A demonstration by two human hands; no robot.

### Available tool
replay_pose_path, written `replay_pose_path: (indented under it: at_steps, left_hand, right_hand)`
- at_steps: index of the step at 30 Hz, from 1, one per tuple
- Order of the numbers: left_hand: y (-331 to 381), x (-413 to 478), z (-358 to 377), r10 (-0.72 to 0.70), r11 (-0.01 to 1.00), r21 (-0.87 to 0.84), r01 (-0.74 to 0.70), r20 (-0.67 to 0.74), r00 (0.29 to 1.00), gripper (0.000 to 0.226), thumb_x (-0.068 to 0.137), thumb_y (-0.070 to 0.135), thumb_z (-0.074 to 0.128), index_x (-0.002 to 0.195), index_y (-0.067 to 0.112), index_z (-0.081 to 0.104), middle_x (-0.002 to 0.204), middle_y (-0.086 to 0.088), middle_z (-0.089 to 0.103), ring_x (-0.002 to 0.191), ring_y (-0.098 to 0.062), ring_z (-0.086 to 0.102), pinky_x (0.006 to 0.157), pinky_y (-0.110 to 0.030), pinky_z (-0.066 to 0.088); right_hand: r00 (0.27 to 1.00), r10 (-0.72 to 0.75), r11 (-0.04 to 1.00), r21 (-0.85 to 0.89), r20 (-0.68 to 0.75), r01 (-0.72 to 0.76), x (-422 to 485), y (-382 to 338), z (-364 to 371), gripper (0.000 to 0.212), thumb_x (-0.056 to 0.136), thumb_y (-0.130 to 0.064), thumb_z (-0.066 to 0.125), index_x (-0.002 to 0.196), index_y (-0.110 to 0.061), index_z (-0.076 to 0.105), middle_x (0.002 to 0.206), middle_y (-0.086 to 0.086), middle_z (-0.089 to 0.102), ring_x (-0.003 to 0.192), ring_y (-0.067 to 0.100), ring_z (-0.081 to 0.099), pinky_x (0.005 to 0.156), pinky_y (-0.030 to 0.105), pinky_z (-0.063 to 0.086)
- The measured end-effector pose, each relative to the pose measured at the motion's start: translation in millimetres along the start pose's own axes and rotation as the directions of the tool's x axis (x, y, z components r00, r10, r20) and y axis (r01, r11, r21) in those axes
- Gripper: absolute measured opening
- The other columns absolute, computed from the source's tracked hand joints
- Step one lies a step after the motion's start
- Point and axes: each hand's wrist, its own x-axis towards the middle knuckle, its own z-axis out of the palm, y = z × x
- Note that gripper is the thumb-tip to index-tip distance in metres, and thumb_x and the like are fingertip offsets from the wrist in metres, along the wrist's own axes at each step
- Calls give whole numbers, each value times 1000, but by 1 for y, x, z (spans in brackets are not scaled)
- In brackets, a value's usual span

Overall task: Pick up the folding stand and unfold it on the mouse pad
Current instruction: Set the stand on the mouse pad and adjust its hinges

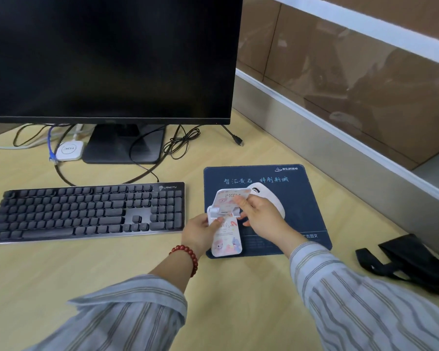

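The folding stand point(226, 231) is white with pastel cartoon prints. Its base lies on the near left corner of the dark blue mouse pad point(302, 198), and its upper panel is tilted up with two small white hooks showing. My left hand point(200, 230) pinches the stand's left side near the hinge. My right hand point(261, 219) holds the raised upper panel from the right. A white mouse point(269, 196) lies on the pad just behind my right hand, partly hidden by it.
A black keyboard point(86, 211) lies left of the pad. Behind it stands a dark monitor point(107, 59) on its stand, with tangled cables point(178, 145) and a small white device point(69, 149). A black pouch point(413, 262) lies at the right. A partition wall point(340, 138) borders the desk.
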Motion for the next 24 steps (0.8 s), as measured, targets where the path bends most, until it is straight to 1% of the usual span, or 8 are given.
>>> replay_pose_path:
  at_steps: [4, 7, 9, 12, 16, 19, 21, 24]
  left_hand:
    - [-7, 9, 8, 4, 998, 55, -1, -50, 999, 21, 85, 36, 62, 92, 17, 69, 93, -5, 73, 87, -24, 68, 80, -37, 55]
    - [-9, 11, 12, 64, 987, 153, -52, -73, 995, 26, 85, 37, 61, 84, 13, 71, 64, -3, 57, 59, -19, 50, 59, -31, 45]
    - [-10, 12, 14, 94, 978, 195, -74, -97, 991, 31, 85, 36, 61, 84, 7, 72, 54, 1, 44, 52, -16, 38, 55, -27, 35]
    - [-10, 14, 15, 97, 974, 214, -75, -94, 991, 24, 84, 31, 62, 85, 10, 73, 61, -7, 57, 57, -19, 46, 58, -34, 44]
    - [-10, 17, 16, 116, 964, 253, -85, -109, 987, 12, 83, 29, 62, 78, 21, 70, 82, -13, 73, 72, -25, 62, 72, -40, 55]
    - [-9, 14, 17, 146, 952, 288, -100, -146, 978, 14, 81, 35, 66, 86, 21, 65, 70, -2, 67, 74, -24, 63, 64, -34, 50]
    - [-9, 11, 15, 155, 959, 264, -104, -183, 971, 33, 77, 38, 70, 105, 23, 58, 62, 8, 60, 74, -20, 63, 59, -28, 45]
    - [-11, 5, 13, 193, 947, 284, -151, -124, 973, 46, 75, 31, 70, 118, 21, 56, 72, 10, 61, 80, -17, 64, 69, -26, 49]
  right_hand:
    - [1000, 9, 1000, -27, -6, -9, 10, 14, 0, 28, 95, -37, 46, 99, -16, 64, 81, -8, 63, 68, 4, 59, 47, 6, 47]
    - [999, 42, 999, -34, -19, -43, 14, 24, -2, 33, 95, -39, 46, 101, -13, 65, 77, -7, 63, 65, 8, 59, 48, 9, 48]
    - [998, 63, 997, -33, -21, -63, 15, 28, -4, 33, 95, -41, 45, 97, -14, 65, 73, -4, 63, 65, 11, 59, 53, 13, 51]
    - [997, 81, 995, -49, -14, -82, 14, 28, -6, 35, 95, -44, 43, 84, -16, 63, 69, 2, 62, 57, 10, 56, 49, 10, 48]
    - [996, 90, 994, -54, -7, -90, 13, 26, -7, 37, 95, -43, 42, 68, -24, 57, 62, -4, 58, 52, 7, 52, 45, 8, 46]
    - [996, 88, 992, -91, 23, -85, 11, 25, -8, 35, 95, -46, 39, 76, -25, 59, 68, -8, 58, 63, 7, 54, 63, 18, 48]
    - [996, 72, 993, -100, 47, -67, 10, 25, -7, 32, 96, -45, 38, 94, -23, 62, 74, -17, 57, 65, -2, 53, 60, 13, 42]
    - [998, 41, 994, -99, 49, -36, 7, 22, -2, 39, 96, -43, 39, 106, -15, 65, 81, -14, 65, 66, -6, 59, 56, 7, 40]
